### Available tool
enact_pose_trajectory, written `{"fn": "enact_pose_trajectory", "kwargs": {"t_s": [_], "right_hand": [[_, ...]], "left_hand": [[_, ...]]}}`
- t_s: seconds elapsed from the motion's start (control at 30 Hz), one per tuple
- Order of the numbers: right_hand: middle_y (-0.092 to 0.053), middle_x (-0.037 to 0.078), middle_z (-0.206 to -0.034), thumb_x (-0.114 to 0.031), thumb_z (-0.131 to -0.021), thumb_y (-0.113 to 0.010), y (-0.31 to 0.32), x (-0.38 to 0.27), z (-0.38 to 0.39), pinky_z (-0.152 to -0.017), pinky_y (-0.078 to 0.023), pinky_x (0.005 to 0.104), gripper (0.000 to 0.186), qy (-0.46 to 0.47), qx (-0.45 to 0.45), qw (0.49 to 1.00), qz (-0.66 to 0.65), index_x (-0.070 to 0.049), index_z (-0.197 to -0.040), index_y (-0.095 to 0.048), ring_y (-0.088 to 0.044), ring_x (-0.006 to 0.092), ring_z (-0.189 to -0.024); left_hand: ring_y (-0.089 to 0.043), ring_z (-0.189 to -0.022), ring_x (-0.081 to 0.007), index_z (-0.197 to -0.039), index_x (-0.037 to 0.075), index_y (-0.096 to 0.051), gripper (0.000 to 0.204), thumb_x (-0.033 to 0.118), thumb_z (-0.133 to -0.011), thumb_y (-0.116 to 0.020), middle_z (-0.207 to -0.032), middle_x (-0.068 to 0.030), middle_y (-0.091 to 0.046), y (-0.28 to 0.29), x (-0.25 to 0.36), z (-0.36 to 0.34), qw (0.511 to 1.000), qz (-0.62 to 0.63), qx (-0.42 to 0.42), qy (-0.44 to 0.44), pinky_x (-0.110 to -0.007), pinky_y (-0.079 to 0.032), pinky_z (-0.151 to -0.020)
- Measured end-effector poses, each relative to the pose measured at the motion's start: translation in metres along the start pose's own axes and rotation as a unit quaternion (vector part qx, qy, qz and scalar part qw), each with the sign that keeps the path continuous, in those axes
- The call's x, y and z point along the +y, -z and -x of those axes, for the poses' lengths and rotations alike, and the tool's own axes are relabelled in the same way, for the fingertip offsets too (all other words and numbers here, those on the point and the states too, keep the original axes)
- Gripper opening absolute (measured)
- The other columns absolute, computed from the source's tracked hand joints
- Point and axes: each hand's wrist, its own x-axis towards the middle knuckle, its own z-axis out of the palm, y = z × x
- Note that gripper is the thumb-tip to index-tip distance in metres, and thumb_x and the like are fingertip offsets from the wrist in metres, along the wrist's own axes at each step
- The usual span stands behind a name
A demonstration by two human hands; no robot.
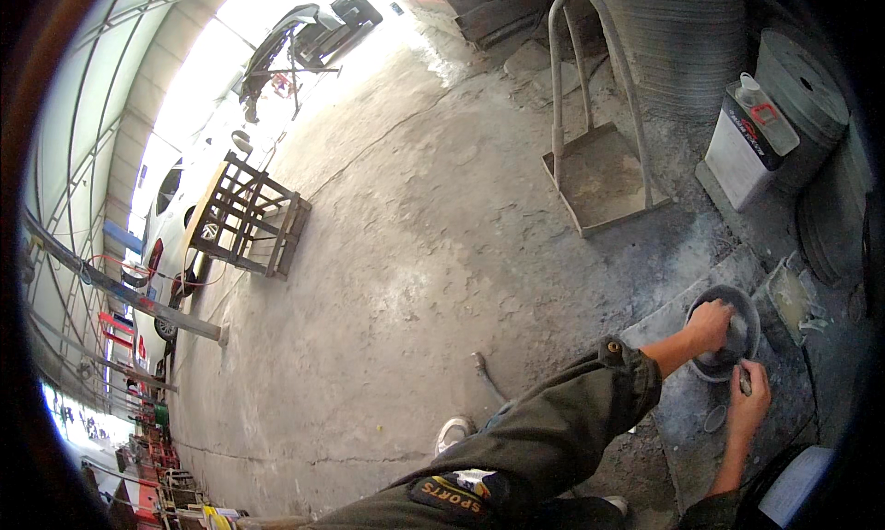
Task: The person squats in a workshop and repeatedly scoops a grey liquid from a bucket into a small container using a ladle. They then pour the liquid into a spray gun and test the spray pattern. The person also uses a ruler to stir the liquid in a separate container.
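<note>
Head view: the left hand (710,327) has its fingers inside a grey bowl (749,318) (their closure cannot be told), presumably steadying it. At its near rim, the right hand (751,394) clamps its fingers on a small object (745,381), apparently for control. Right of them, a tub (772,307) stands within reach.

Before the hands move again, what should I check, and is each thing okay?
1. Left hand reaching into the round bowl: ok.
2. Right hand by the bowl's rim: ok; it seems to pinch a small object, too small to name.
3. Gloves on: not ok, both hands are bare.
4. Left sleeve out of the bowl: ok, its cuff stops short of it.
5. Bowl apart from the squarish tub on its right: cannot tell, they are very close.
6. Tall-handled metal scoop out of the way: ok, it stands apart on the floor.
</note>
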Motion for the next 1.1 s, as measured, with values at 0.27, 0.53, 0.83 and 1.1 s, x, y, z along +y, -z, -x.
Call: {"fn": "enact_pose_trajectory", "kwargs": {"t_s": [0.27, 0.53, 0.83, 1.1], "right_hand": [[-0.065, 0.010, -0.082, -0.011, -0.085, -0.066, 0.003, -0.004, -0.007, -0.072, -0.048, 0.0306, 0.012, -0.129, -0.017, 0.983, -0.130, 0.001, -0.089, -0.064, -0.061, 0.0178, -0.076], [-0.070, 0.008, -0.088, -0.016, -0.082, -0.072, 0.007, 0.010, -0.011, -0.068, -0.051, 0.0289, 0.019, -0.035, 0.020, 0.999, -0.024, -0.003, -0.095, -0.067, -0.068, 0.0164, -0.080], [-0.068, 0.010, -0.076, -0.018, -0.082, -0.072, 0.006, 0.008, -0.006, -0.060, -0.049, 0.0288, 0.017, -0.125, 0.067, 0.985, -0.096, -0.003, -0.089, -0.067, -0.067, 0.0186, -0.068], [-0.066, 0.003, -0.065, -0.017, -0.084, -0.070, 0.006, 0.009, -0.005, -0.053, -0.048, 0.0256, 0.017, -0.262, 0.166, 0.911, -0.274, -0.001, -0.080, -0.066, -0.062, 0.0101, -0.057]], "left_hand": [[-0.062, -0.092, -0.0369, -0.103, 0.003, -0.061, 0.029, 0.006, -0.074, -0.063, -0.095, -0.0199, -0.065, -0.028, -0.036, -0.005, 0.995, -0.063, 0.057, -0.047, -0.046, -0.048, -0.083], [-0.065, -0.087, -0.0366, -0.109, 0.012, -0.070, 0.044, 0.002, -0.067, -0.062, -0.089, -0.0203, -0.067, 0.034, -0.009, -0.003, 0.999, -0.007, -0.050, -0.011, -0.043, -0.052, -0.078], [-0.065, -0.079, -0.0353, -0.110, 0.016, -0.070, 0.050, -0.002, -0.064, -0.061, -0.081, -0.0179, -0.067, 0.028, -0.009, -0.001, 0.998, 0.004, -0.059, 0.009, -0.041, -0.052, -0.073], [-0.065, -0.073, -0.0294, -0.110, 0.016, -0.070, 0.046, 0.005, -0.066, -0.067, -0.078, -0.0126, -0.066, 0.027, -0.017, 0.001, 0.998, 0.001, -0.037, -0.043, -0.037, -0.052, -0.067]]}}
